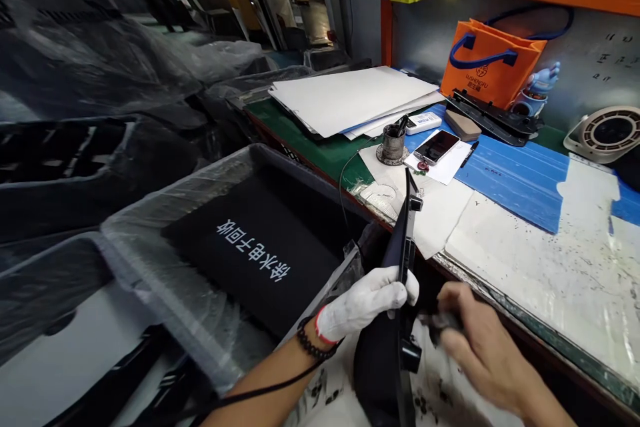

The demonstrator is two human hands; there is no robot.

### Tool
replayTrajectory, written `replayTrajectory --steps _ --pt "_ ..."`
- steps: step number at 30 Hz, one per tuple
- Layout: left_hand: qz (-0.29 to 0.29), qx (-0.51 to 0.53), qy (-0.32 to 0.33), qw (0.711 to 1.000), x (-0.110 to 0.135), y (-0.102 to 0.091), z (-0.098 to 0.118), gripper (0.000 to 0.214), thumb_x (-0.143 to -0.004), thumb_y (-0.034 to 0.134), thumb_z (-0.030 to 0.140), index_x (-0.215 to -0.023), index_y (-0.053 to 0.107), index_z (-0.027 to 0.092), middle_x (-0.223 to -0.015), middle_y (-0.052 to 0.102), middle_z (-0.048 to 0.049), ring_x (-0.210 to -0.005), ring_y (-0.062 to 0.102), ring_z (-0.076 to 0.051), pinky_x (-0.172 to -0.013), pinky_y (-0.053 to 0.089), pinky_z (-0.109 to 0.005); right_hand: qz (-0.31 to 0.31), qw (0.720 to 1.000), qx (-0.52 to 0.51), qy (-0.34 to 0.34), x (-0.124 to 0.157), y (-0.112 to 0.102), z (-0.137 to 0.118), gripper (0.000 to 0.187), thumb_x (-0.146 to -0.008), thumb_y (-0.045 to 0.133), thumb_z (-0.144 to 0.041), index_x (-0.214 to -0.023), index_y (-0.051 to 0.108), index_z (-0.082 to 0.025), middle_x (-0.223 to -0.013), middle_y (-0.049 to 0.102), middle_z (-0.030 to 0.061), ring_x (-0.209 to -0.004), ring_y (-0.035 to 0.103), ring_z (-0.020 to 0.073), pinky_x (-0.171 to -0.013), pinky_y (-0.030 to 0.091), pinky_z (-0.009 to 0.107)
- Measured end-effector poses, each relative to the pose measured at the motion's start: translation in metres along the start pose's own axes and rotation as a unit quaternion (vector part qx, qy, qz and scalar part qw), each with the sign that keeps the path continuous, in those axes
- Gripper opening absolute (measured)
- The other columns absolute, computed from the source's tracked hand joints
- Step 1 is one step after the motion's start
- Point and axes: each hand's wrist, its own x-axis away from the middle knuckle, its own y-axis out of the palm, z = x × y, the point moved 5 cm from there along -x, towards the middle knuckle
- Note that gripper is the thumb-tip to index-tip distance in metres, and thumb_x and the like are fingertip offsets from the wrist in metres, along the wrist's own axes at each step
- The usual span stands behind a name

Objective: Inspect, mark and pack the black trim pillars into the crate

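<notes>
beside bin point(200, 177) lettered in white chinese, upside down: gripping slim black panel point(400, 240) edge-on with gloved left hand point(367, 300), curling bare right hand point(475, 340) round blurred dark lump point(440, 322).

Black plastic panel point(400, 243), upright, edge-on

L hand point(367, 300), white glove, is closed around a black trim part point(401, 240). I read the part as standing on edge, narrow end up, over the lap. R hand point(475, 340), bare, is just beside the part's lower section, fingers curled on a small dark item point(443, 321); blurred, type n/a. A film-lined black bin point(240, 163) sits to the L. The workbench point(550, 267) ahead carries a phone point(437, 145) and an orange bag point(487, 67).
</notes>
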Motion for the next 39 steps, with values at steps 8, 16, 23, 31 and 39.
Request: replayTrajectory --steps 8,16,23,31,39 --pt "-0.036 -0.014 -0.025 0.999 0.005 0.014 -0.006 0.052 -0.078 0.057 0.066 -0.083 0.058 0.014 -0.072 0.047 0.0002 -0.065 0.038 -0.013 -0.062 0.033 -0.026 0.05 0.983 0.135 -0.11 -0.025 -0.007 0.02 0.03 -0.107 0.026 -0.027 -0.084 0.043 -0.021 -0.066 0.045 -0.0019 -0.051 0.042 0.0139 -0.048 0.027 0.025" --pt "-0.037 -0.06 -0.024 0.997 0.006 0.015 -0.006 0.053 -0.08 0.052 0.067 -0.085 0.059 0.014 -0.074 0.047 -0.0006 -0.068 0.04 -0.014 -0.064 0.033 -0.027 0.103 0.954 0.259 -0.112 -0.029 -0.006 0.016 0.045 -0.108 0.021 -0.029 -0.069 0.042 -0.02 -0.059 0.041 -0.0026 -0.042 0.037 0.0113 -0.044 0.021 0.025" --pt "-0.029 0.016 -0.052 0.998 0.008 0.024 -0.004 0.048 -0.075 0.06 0.063 -0.079 0.059 0.015 -0.067 0.043 0.0021 -0.06 0.034 -0.011 -0.056 0.029 -0.024 0.067 0.962 0.241 -0.106 -0.023 -0.002 0.014 0.047 -0.108 0.018 -0.028 -0.068 0.042 -0.02 -0.055 0.04 -0.0033 -0.04 0.037 0.0114 -0.043 0.02 0.027" --pt "-0.043 0.043 -0.051 0.997 0.013 0.03 -0.008 0.045 -0.077 0.062 0.059 -0.079 0.06 0.015 -0.065 0.046 0.002 -0.06 0.038 -0.012 -0.058 0.033 -0.024 0.041 0.968 0.225 -0.105 -0.011 0.007 0.015 0.044 -0.108 0.019 -0.026 -0.07 0.041 -0.021 -0.055 0.04 -0.0035 -0.04 0.037 0.0123 -0.044 0.02 0.029" --pt "0.158 0.117 0.099 0.975 0.014 -0.011 0.012 0.03 -0.082 0.065 0.048 -0.079 0.063 0.018 -0.093 0.062 -0.0043 -0.088 0.052 -0.018 -0.084 0.04 -0.027 0.199 0.977 0.015 -0.081 -0.028 -0.014 0.011 0.023 -0.106 0.032 -0.033 -0.096 0.048 -0.021 -0.073 0.054 -0.0008 -0.057 0.055 0.0139 -0.051 0.042 0.022"
